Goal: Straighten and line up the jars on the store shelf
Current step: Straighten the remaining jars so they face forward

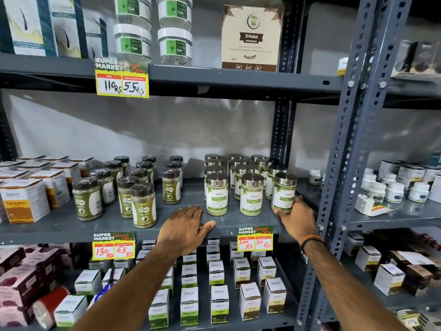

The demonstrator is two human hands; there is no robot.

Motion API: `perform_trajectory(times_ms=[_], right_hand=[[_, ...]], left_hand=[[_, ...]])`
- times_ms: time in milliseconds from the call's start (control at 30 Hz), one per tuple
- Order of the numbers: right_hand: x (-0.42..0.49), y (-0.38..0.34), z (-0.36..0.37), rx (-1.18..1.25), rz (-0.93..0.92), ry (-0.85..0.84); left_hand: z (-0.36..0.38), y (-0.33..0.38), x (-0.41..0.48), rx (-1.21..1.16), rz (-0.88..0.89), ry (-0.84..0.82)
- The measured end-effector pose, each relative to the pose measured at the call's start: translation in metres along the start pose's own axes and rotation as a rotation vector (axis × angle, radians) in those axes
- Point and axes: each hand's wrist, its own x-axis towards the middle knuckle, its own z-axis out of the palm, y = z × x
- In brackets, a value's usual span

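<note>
From the head view we see our right hand point(297, 217) curled around the base of the front right moringa jar point(284, 193), fingers point(279, 211) lightly closed against its label while it stands on the grey metal shelf point(71, 225). Our left hand point(185, 225) lies flat and spread on the shelf lip, holding nothing, just beside the front left moringa jar point(216, 194). The steel-lidded jars point(241, 173) stand in three files running back toward the wall, roughly upright, with the right file skewed outward. The dark-capped Gaska jars point(143, 204) to the left are more scattered. The risk, as we judge it, is in the push — these are tall, narrow cylinders with smooth walls, glass or clear plastic we cannot tell, and a shove low on the base could tip one into its close neighbours. The painted shelf looks slick, so a jar may slide farther than meant, perhaps toward the open front edge. The polished lids and glossy paper labels offer little grip, while the shrink-wrapped dark caps look crinkled.
</note>
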Motion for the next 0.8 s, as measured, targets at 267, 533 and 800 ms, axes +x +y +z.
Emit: perform_trajectory(times_ms=[267,533,800], right_hand=[[-0.050,-0.025,-0.018,0.152,-0.181,0.066],[-0.102,-0.126,-0.005,0.284,-0.498,0.063],[-0.141,-0.215,0.068,0.372,-0.660,-0.130]], left_hand=[[-0.043,0.014,-0.009,-0.050,0.090,0.040],[-0.138,-0.028,-0.030,0.039,0.124,0.303],[-0.160,-0.160,-0.094,0.067,-0.109,0.328]])
